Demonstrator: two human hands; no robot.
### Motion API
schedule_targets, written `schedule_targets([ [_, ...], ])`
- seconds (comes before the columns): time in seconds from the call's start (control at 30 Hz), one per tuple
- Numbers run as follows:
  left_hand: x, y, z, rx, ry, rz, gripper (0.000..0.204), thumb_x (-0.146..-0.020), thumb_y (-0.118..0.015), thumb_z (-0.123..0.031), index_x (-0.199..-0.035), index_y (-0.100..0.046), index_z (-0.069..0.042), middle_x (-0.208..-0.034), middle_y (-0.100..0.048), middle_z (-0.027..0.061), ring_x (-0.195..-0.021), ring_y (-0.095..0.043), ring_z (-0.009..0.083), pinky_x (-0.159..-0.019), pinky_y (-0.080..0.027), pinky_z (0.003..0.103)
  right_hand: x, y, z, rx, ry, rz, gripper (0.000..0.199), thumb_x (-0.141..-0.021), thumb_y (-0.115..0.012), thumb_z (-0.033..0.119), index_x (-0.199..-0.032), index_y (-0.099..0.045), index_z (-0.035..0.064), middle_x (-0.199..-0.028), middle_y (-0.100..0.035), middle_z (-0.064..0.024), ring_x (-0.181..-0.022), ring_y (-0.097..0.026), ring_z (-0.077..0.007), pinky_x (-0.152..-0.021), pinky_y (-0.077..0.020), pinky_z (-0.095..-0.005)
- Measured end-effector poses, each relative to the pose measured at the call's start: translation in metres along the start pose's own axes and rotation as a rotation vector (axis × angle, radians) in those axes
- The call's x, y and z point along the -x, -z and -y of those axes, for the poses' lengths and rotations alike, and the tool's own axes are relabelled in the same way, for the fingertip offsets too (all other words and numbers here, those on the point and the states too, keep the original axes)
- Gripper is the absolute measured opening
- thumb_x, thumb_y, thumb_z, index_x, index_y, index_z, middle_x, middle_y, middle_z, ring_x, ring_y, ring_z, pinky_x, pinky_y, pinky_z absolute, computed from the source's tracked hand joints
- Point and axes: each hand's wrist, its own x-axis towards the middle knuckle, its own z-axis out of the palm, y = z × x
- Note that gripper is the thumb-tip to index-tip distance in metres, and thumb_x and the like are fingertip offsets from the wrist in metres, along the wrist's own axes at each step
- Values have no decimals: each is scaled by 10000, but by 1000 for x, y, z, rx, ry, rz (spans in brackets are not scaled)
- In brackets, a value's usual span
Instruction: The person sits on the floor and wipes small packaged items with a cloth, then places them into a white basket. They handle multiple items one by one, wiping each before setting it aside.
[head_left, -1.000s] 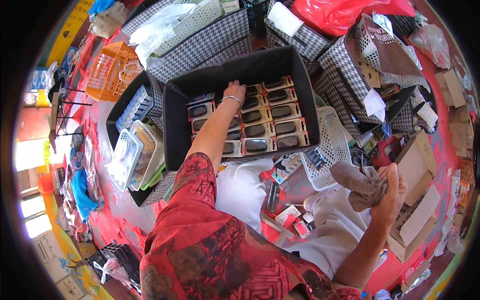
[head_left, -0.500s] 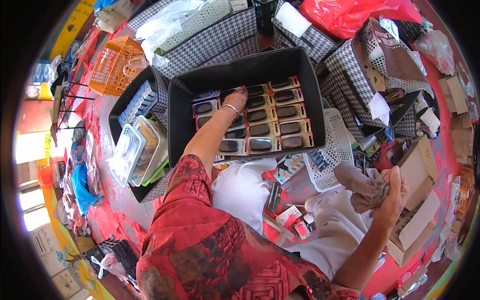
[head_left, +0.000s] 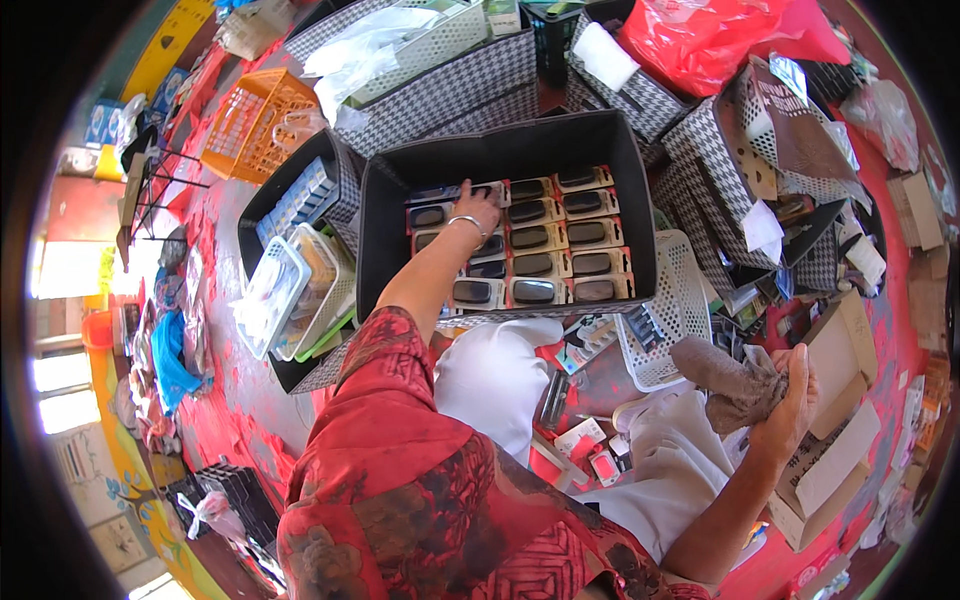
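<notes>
Gray-brown, soft-looking cloth (head_left: 728,385) bunches in the right hand (head_left: 786,412), fingers (head_left: 799,367) curled against it, right of frame; upper centre, the left hand (head_left: 478,210), grip unclear, lies over carded packs (head_left: 534,238), seemingly light, stiff, slick, best lifted by card edges.

red shirt (head_left: 400,450), dark floral print | silver bracelet (head_left: 468,220) | white trousers (head_left: 490,380)

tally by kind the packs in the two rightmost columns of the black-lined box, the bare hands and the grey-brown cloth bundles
Packs with dark rounded items: 10, 5 in each column
Bare hands: 2, the left hand and the right hand
Grey-brown cloth bundle: 1, in the right hand
Total: 13
</notes>
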Motion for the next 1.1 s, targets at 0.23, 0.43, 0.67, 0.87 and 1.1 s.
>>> schedule_targets([
  [0.23,-14,30,3,441,223,206,384,-795,-468,-248,-1115,-533,-46,-1217,-474,195,-1169,-423,320,-943,-354,442,-1,3,5,132,-87,-177,252,-862,-548,258,-718,-546,52,-692,-505,6,-615,-448,-68,-561,-367,-218],
  [0.43,12,138,7,147,106,-123,322,-812,-450,-146,-1113,-562,-161,-1024,-616,100,-912,-588,293,-796,-454,414,-30,70,21,-554,-14,-449,157,-807,-590,226,-807,-566,70,-732,-558,-22,-613,-540,-145,-580,-459,-311],
  [0.67,84,284,-113,1988,-493,-40,473,-915,-405,-305,-1317,-321,-71,-1276,-426,160,-1131,-457,223,-825,-461,318,-24,18,0,-585,12,-273,166,-773,-595,200,-732,-591,39,-694,-567,-61,-555,-509,-142,-546,-414,-275],
  [0.87,72,292,-213,2625,-809,1091,470,-903,-336,-451,-1160,-494,-91,-1209,-505,107,-1132,-457,274,-960,-348,393,14,-17,-14,551,688,-260,155,-716,-588,202,-756,-616,54,-837,-615,-147,-828,-559,-291,-662,-440,-401],
  [1.1,64,291,-228,2818,-686,1080,624,-889,-361,-457,-1276,-330,32,-1310,-392,180,-1214,-376,294,-1027,-275,406,-16,1,-31,839,549,-272,206,-713,-583,265,-787,-578,73,-848,-592,-179,-871,-554,-318,-677,-474,-387],
])
